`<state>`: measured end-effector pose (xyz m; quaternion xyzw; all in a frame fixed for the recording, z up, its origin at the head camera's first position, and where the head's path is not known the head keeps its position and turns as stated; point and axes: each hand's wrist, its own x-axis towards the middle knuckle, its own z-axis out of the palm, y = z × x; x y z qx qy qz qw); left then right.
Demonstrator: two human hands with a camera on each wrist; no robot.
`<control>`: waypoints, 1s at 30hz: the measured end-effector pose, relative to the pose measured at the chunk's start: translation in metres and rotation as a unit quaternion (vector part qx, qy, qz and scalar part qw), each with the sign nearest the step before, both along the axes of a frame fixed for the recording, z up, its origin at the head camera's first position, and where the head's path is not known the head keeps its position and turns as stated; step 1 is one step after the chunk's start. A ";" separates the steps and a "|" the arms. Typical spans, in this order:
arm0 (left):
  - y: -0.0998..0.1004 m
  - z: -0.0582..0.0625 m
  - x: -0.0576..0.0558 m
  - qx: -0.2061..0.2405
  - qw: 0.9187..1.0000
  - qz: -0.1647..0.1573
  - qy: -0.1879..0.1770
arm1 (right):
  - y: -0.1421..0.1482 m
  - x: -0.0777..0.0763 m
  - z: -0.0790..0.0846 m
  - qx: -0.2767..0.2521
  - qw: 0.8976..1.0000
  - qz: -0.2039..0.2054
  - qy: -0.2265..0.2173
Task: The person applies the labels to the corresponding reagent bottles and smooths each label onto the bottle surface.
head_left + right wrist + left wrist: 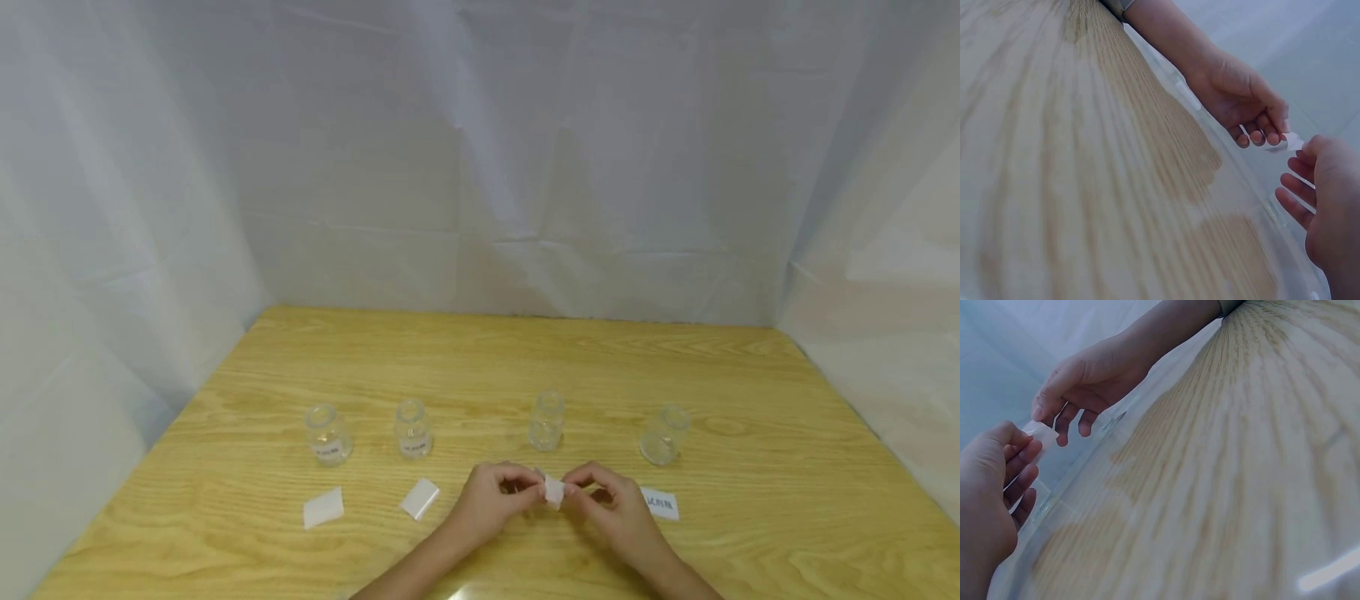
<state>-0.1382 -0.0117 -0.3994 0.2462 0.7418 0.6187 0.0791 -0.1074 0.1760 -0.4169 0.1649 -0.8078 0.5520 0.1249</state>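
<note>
A small white label (pixel 553 491) is stretched between both hands, low over the front part of the table. My left hand (pixel 487 500) pinches one edge of it between thumb and forefinger. From the opposite side my right hand (pixel 618 512) pinches the other edge in the same way. Both wrist views show the label (pixel 1041 432) slightly bent, partly hidden by fingertips. Just right of the right hand lies another white label (pixel 662 503) with dark writing. Behind the hands stands a clear glass bottle (pixel 547 423), its side bare.
On the right is a second unlabelled glass bottle (pixel 664 435). Two bottles with written labels, one at far left (pixel 328 437) and one beside it (pixel 413 430), stand in the same row. In front of them lie two white paper pieces, a left one (pixel 323 508) and a right one (pixel 420 498).
</note>
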 end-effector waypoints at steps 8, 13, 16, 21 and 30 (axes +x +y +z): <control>0.003 -0.029 -0.013 -0.001 1.000 0.020 0.000 | 0.007 -0.007 -0.015 -0.074 0.995 -0.034 -0.053; 0.002 -0.032 -0.014 -0.009 1.000 0.027 0.005 | 0.005 -0.008 -0.013 -0.099 0.990 -0.062 -0.081; 0.002 -0.033 -0.015 -0.013 0.999 0.033 0.003 | 0.005 -0.007 -0.012 -0.110 0.986 -0.078 -0.099; 0.002 -0.033 -0.016 -0.023 0.999 0.044 -0.005 | 0.006 -0.008 -0.012 -0.117 0.984 -0.091 -0.096; -0.001 -0.035 -0.020 -0.036 0.996 0.075 0.015 | 0.011 -0.011 -0.010 -0.111 0.978 -0.146 -0.100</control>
